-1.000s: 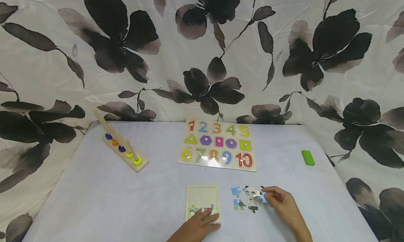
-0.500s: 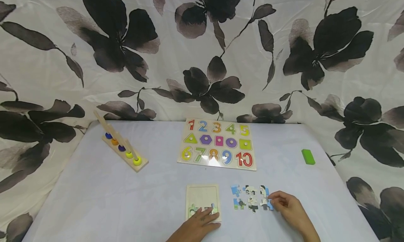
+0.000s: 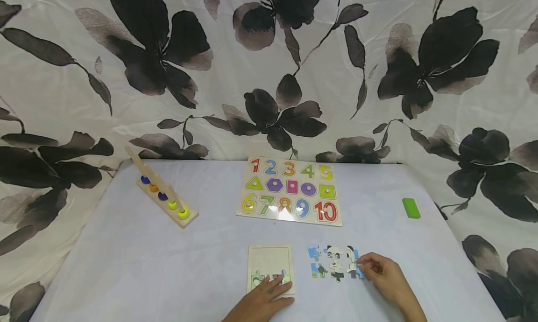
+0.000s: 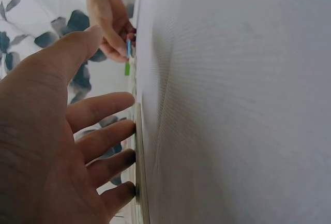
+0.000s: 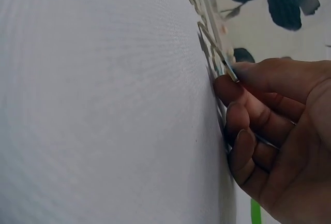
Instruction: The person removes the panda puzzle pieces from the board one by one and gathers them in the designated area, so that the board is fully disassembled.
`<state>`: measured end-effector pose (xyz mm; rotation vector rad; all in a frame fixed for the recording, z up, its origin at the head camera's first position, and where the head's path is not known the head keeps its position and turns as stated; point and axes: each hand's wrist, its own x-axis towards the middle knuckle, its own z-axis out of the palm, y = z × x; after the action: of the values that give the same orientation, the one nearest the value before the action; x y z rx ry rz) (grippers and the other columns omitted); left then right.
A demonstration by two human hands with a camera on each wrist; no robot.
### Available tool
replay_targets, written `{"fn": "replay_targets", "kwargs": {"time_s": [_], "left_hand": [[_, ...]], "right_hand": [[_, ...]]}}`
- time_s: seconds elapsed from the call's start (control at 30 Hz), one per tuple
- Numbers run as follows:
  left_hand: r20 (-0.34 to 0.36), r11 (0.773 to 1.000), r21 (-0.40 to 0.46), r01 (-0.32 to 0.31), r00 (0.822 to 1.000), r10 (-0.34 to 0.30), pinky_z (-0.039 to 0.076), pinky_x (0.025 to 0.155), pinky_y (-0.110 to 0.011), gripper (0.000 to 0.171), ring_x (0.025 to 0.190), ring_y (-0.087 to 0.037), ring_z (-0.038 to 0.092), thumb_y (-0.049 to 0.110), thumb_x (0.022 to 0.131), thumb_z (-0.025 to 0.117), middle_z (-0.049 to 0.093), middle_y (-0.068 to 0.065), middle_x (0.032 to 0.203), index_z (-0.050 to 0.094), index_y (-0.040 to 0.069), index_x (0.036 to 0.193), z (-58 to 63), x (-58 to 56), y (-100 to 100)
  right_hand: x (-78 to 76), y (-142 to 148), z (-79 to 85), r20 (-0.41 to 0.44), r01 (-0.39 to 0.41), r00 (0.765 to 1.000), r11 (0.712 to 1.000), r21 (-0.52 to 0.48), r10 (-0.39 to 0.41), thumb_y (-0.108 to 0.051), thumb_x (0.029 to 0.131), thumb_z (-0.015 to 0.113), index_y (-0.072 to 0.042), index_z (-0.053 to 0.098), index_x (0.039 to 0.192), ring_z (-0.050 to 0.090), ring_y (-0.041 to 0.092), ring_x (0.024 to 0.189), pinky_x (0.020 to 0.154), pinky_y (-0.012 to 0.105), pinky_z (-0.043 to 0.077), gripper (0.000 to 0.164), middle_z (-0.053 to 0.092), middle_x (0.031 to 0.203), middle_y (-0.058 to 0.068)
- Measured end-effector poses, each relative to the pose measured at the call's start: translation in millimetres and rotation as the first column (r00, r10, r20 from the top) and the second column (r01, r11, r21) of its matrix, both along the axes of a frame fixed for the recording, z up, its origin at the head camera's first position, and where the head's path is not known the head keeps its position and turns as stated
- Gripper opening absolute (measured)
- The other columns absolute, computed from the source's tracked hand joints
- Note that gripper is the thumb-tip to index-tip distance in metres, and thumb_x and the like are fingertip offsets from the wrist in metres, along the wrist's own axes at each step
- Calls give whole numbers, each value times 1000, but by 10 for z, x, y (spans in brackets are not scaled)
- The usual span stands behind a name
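Note:
My left hand rests with spread, fairly straight fingers on the lower part of a wooden puzzle tray. Puzzle pieces show in the tray's lower part, partly hidden by that hand. To the tray's right, loose panda puzzle pieces lie in rough columns. My right hand is at the right column, its thumb and index finger pinching the edge of a jigsaw puzzle piece. In the right wrist view this thin piece is tilted; its other fingers are curled. Blue shows on its edge in the left wrist view.
A number and shape board lies behind the tray. At the back left stands a wooden peg stacker with coloured rings. A green block lies to the right. Floral cloth hangs behind the table.
My right hand has shifted right and slightly toward me, bringing its piece from over the middle panda pieces to the right column. During the last half second it has barely moved. My left hand stays put.

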<state>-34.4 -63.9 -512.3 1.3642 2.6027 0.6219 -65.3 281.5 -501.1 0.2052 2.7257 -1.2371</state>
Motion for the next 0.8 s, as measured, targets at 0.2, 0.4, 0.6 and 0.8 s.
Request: {"fn": "replay_targets", "kwargs": {"time_s": [0.2, 0.4, 0.6, 0.8], "left_hand": [[-12, 1000, -22, -4, 1000, 4, 42, 104, -47, 64, 134, -28, 43, 67, 91, 40, 49, -5, 143, 61, 19, 128, 6, -12, 8], [21, 999, -37, -23, 1000, 24, 42, 105, -44, 64, 134, -28, 42, 67, 90, 43, 48, -4, 144, 61, 20, 129, 42, -9, 12], [49, 999, -41, -23, 998, 25, 45, 102, -41, 65, 135, -26, 41, 69, 89, 43, 46, -1, 145, 58, 24, 132, 93, 6, 14], [-2, 1000, -27, 1, 1000, -1, 46, 101, -40, 62, 132, -28, 45, 66, 92, 40, 49, -4, 143, 60, 21, 130, 55, 29, 10]], "right_hand": [[-21, -10, 13, 10, 3, 1000, 1000, 29, -3, -2, 85, 68, -7, 69, 94, 47, 6, 56, 51, 20, 41, 10, 57, 69, -1], [-24, -10, 12, -13, 0, 1000, 999, 45, 1, -3, 85, 69, -7, 70, 92, 45, 6, 56, 51, 20, 39, 8, 55, 68, -2], [-41, -34, 35, -9, 24, 1000, 998, 56, -24, -6, 88, 67, -6, 69, 94, 46, 7, 57, 51, 20, 40, 7, 56, 68, -1], [-78, -249, 69, -55, 47, 997, 999, 17, -46, -9, 90, 65, -6, 69, 91, 45, 7, 57, 51, 20, 40, 5, 55, 69, -1]]}}
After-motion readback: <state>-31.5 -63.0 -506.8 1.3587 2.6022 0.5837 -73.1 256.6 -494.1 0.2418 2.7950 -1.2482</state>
